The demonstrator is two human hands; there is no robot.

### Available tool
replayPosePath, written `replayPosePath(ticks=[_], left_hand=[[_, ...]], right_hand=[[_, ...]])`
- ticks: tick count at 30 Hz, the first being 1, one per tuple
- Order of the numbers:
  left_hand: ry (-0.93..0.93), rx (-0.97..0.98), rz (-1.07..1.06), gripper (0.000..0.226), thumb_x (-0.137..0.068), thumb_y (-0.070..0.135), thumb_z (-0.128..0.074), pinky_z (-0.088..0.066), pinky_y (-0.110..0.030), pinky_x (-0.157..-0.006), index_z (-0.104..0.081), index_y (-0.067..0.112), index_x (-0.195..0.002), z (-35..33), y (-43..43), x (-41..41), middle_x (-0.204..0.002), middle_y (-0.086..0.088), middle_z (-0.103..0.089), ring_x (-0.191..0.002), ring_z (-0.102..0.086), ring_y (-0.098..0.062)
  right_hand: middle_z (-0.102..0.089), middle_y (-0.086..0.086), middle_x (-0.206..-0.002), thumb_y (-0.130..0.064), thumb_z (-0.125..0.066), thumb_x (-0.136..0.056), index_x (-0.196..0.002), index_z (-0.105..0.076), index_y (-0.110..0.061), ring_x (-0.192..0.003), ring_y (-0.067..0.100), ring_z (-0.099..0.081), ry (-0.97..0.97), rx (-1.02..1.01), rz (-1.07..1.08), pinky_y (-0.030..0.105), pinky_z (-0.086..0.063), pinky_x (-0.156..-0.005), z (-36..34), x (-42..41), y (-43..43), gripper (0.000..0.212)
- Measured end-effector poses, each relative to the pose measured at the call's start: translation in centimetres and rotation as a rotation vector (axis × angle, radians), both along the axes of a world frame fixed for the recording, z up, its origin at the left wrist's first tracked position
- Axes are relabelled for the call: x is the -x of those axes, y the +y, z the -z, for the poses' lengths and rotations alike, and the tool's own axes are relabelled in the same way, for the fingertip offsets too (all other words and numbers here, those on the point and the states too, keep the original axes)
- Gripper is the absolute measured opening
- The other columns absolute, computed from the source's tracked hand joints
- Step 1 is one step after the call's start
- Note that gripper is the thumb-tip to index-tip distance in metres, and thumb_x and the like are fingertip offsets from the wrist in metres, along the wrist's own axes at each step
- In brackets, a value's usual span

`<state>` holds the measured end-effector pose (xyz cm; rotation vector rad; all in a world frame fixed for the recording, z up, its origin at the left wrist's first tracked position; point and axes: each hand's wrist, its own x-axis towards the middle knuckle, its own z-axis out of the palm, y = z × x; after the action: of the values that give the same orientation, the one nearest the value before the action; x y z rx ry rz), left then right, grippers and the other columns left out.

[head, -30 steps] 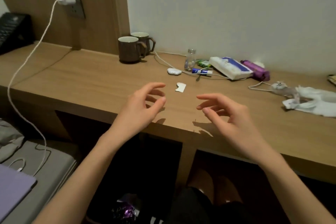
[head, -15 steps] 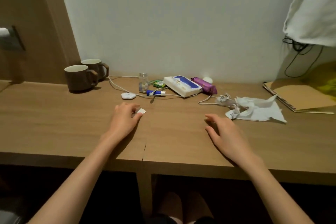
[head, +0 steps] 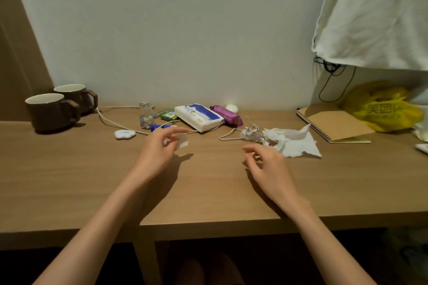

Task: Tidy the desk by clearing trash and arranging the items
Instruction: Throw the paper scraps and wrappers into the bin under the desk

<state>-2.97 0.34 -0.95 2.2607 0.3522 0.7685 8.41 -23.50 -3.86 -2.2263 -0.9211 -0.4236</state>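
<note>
Readable print on the tabletop items

Only the yellow plastic bag (head: 382, 111) at the far right carries legible print: Chinese characters "美团". Print on the tissue pack (head: 199, 117) and the green packet (head: 170, 115) is too small to read.

Materials and finishes
Surface (head: 69, 180): matt wood grain. Mugs (head: 49, 111): glazed brown ceramic. Tissue (head: 294, 141): crumpled white paper. Bag (head: 382, 109): glossy yellow plastic.

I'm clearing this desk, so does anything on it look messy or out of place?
Yes. A crumpled tissue lies spread open by the notebook, and a white cable snakes loosely between the mugs and the tissue pack. The left hand holds a paper scrap.
</note>
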Motion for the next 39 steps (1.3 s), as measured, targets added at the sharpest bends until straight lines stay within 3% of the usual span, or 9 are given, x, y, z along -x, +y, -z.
replayPosePath(ticks=[3,6,9,12,15,18,26,34,39], left_hand=[[-0.016,0.005,0.041,0.036,-0.093,0.006,-0.048,-0.053,-0.038,-0.085,-0.070,0.033,-0.104,-0.3,-1.3,-1.8,-0.109,-0.001,-0.056,-0.092,-0.057,-0.014],[-0.045,0.048,0.040,0.034,-0.094,0.010,-0.049,-0.054,-0.040,-0.085,-0.070,0.036,-0.098,0.1,-2.4,-3.2,-0.106,0.001,-0.055,-0.095,-0.058,-0.015],[-0.080,0.057,0.025,0.032,-0.095,0.011,-0.049,-0.053,-0.030,-0.082,-0.067,0.038,-0.097,0.8,-3.2,-3.8,-0.106,0.002,-0.055,-0.096,-0.056,-0.012],[-0.082,0.034,-0.002,0.029,-0.094,0.011,-0.050,-0.042,-0.012,-0.073,-0.068,0.032,-0.100,1.5,-3.2,-3.9,-0.106,0.000,-0.058,-0.096,-0.053,-0.007],[-0.115,0.019,-0.021,0.029,-0.093,0.009,-0.052,-0.045,-0.018,-0.075,-0.070,0.029,-0.101,2.0,-2.7,-3.7,-0.104,0.001,-0.059,-0.095,-0.052,-0.006],[-0.123,0.005,-0.029,0.029,-0.093,0.009,-0.052,-0.051,-0.031,-0.082,-0.070,0.028,-0.104,2.3,-2.5,-3.5,-0.101,0.003,-0.057,-0.096,-0.055,-0.010],[-0.146,0.055,-0.060,0.024,-0.095,0.021,-0.052,-0.039,-0.003,-0.067,-0.068,0.023,-0.112,1.8,-3.1,-3.4,-0.104,0.002,-0.056,-0.089,-0.051,0.004],[-0.207,0.146,0.023,0.018,-0.085,0.032,-0.065,-0.046,-0.011,-0.068,-0.071,0.027,-0.102,0.9,-4.3,-2.8,-0.098,0.008,-0.059,-0.091,-0.058,-0.002],[-0.235,0.134,0.102,0.020,-0.081,0.028,-0.070,-0.048,-0.010,-0.064,-0.073,0.022,-0.100,0.9,-4.5,-2.2,-0.093,0.006,-0.061,-0.083,-0.058,-0.001]], right_hand=[[-0.066,-0.006,-0.114,-0.030,-0.058,-0.091,-0.113,-0.064,-0.027,-0.109,0.014,-0.051,-0.103,0.009,0.150,0.032,-0.046,-0.085,-1.0,-2.6,-1.5,0.023],[-0.062,-0.007,-0.124,-0.042,-0.059,-0.089,-0.117,-0.063,-0.028,-0.114,0.019,-0.046,-0.093,0.076,0.235,0.036,-0.041,-0.090,-1.5,-4.9,-1.9,0.031],[-0.049,-0.006,-0.141,-0.052,-0.055,-0.088,-0.126,-0.058,-0.031,-0.127,0.023,-0.035,-0.049,0.205,0.266,0.040,-0.034,-0.100,-1.8,-6.4,-1.4,0.044],[-0.044,-0.002,-0.145,-0.054,-0.051,-0.088,-0.133,-0.053,-0.029,-0.131,0.027,-0.031,-0.027,0.312,0.268,0.043,-0.030,-0.104,-2.4,-7.5,-0.4,0.052],[-0.056,0.001,-0.133,-0.050,-0.051,-0.089,-0.128,-0.059,-0.023,-0.124,0.028,-0.038,-0.026,0.412,0.273,0.042,-0.033,-0.101,-3.0,-8.4,1.0,0.048],[-0.065,0.004,-0.112,-0.038,-0.054,-0.089,-0.103,-0.071,-0.017,-0.111,0.027,-0.043,-0.047,0.453,0.279,0.038,-0.036,-0.092,-3.2,-8.7,2.1,0.031],[-0.067,-0.004,-0.102,-0.036,-0.060,-0.091,-0.099,-0.075,-0.023,-0.099,0.019,-0.043,-0.094,0.197,0.144,0.031,-0.030,-0.078,-4.5,-6.6,2.8,0.022],[-0.069,-0.016,-0.076,-0.045,-0.069,-0.080,-0.081,-0.075,-0.029,-0.073,0.006,-0.060,0.090,0.077,-0.046,0.032,-0.051,-0.068,-5.6,-1.7,3.6,0.017],[-0.070,-0.015,-0.079,-0.047,-0.069,-0.081,-0.087,-0.078,-0.028,-0.070,0.004,-0.059,0.171,0.127,-0.122,0.027,-0.052,-0.062,-5.7,0.2,4.3,0.022]])
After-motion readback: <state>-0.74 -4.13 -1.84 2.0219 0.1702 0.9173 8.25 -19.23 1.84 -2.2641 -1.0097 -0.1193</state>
